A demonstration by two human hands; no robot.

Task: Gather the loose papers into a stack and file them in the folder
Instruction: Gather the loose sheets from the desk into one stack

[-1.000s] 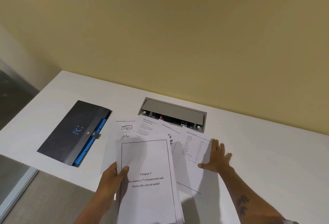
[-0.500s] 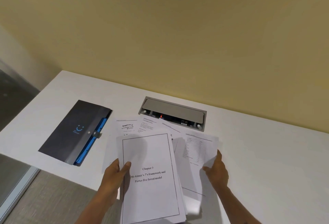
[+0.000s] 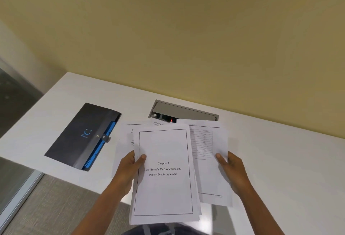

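One view only here, a wide-angle camera riding on the person's head, looking forward and down over the near edge of the white desk (image 3: 280, 160). It sits close: both forearms rise from the bottom edge, and the held papers (image 3: 164, 175) fill the lower centre. The lens faces the yellow wall (image 3: 186, 38), which takes up the whole upper half. The desk slants across the frame, its left end dropping off to grey floor (image 3: 56, 206) at lower left. Straight edges bow slightly toward the borders.

Matt white paper was seen in the sheets (image 3: 164, 188); the dark folder (image 3: 78, 135) looked smooth plastic, the table (image 3: 280, 160) smooth white laminate.
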